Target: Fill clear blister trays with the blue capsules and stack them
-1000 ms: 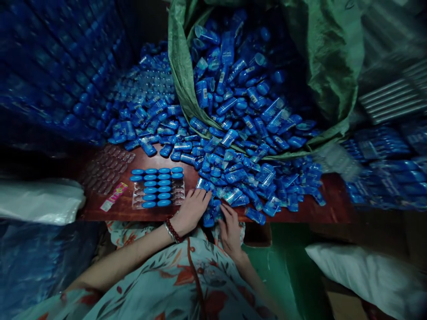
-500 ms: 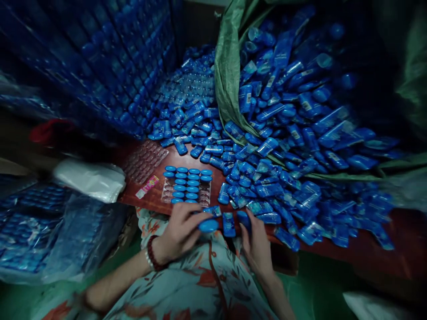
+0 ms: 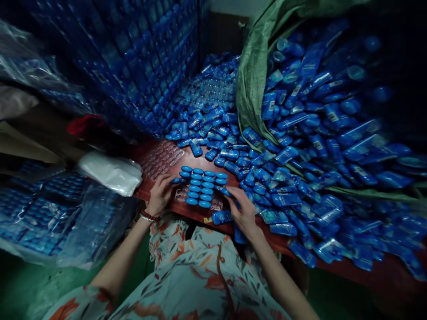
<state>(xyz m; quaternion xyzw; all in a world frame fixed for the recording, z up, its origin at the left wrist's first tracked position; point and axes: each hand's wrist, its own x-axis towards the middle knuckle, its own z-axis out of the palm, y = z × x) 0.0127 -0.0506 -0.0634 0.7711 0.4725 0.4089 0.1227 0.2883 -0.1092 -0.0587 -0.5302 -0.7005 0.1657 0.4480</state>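
Note:
A clear plastic tray (image 3: 216, 203) with moulded hollows lies on the table, and several small blue bottles (image 3: 207, 185) stand in it in rows, oval ends up. At its left side, my left hand (image 3: 160, 192) is closed around a small blue bottle (image 3: 176, 180) beside the upper rows. My right hand (image 3: 243, 209) pinches another small blue bottle (image 3: 223, 190) at the tray's right side. Loose below the tray lies a blue bottle (image 3: 222, 217), near the right wrist. Part of the right-hand bottle is hidden by the fingers.
Blue wrapped bottles are heaped across the right (image 3: 287, 200) and spill from a green woven sack (image 3: 255, 89). Stacked clear trays (image 3: 162, 158) and a white plastic bag (image 3: 111, 173) lie left. A tall wall of packed blue bottles (image 3: 133, 53) rises behind.
Both hands have moved up from the table's front edge to either side of the tray, each carrying a blue bottle. The view has shifted left, so the scene sits farther right.

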